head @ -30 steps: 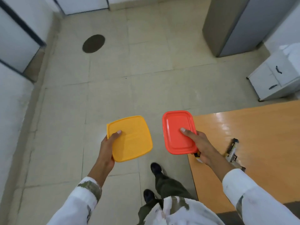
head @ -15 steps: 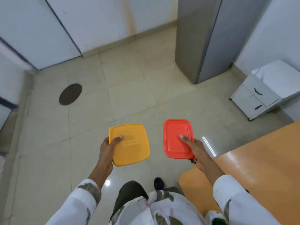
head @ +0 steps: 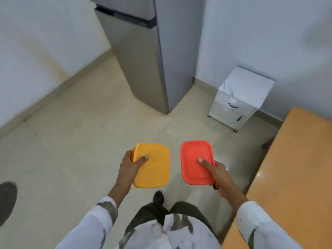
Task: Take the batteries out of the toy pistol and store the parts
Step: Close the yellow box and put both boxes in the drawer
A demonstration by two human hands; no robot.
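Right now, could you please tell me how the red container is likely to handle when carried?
Probably light: the right hand carries the red container alone, thumb on top. It looks like stiff plastic, showing no sag. The smooth top may be slippery.

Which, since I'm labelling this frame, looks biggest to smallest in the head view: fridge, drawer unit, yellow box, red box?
1. fridge
2. drawer unit
3. yellow box and red box: about alike, so tied. Both are near the camera, which inflates them against the rest.
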